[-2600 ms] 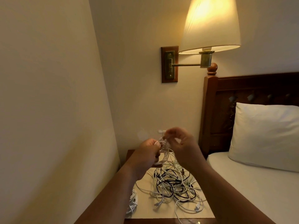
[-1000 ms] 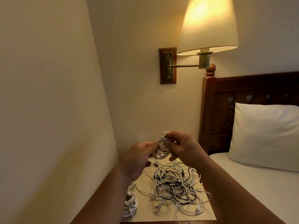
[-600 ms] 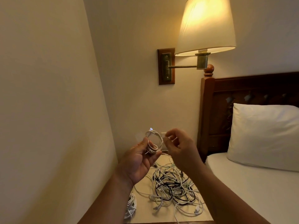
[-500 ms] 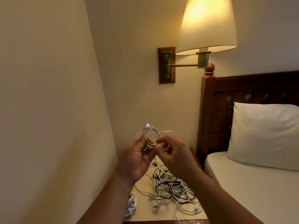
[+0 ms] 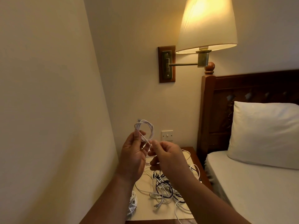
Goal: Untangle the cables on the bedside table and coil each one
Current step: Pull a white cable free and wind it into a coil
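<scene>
Landmark: bedside table (image 5: 191, 150), dark wood, set in the corner between a plain cream wall and the bed.

- Table top: a beige mat (image 5: 144, 210) covers most of it. On the mat lies a tangle of white and black cables (image 5: 165, 188). At the table's left edge sits a bundled white cable (image 5: 133, 203), apart from the tangle.
- Above the table, in the air: your left hand (image 5: 134, 159) holds a small white cable coil (image 5: 152, 130), thumb and fingers curled round its lower part, the loop standing up above the fingers. Your right hand (image 5: 168, 159) pinches that cable's loose strand between thumb and forefinger, just beside the left hand; the other fingers are curled in.
- Wall behind the table: a white switch plate (image 5: 167, 135) low down; higher up, a wooden mounting plate (image 5: 166, 63) with a brass arm carrying a lit wall lamp (image 5: 207, 25) with a cream shade.
- Right of the table: a carved dark headboard (image 5: 242, 88), a white pillow (image 5: 262, 131) against it, and a white-sheeted mattress (image 5: 258, 183).
</scene>
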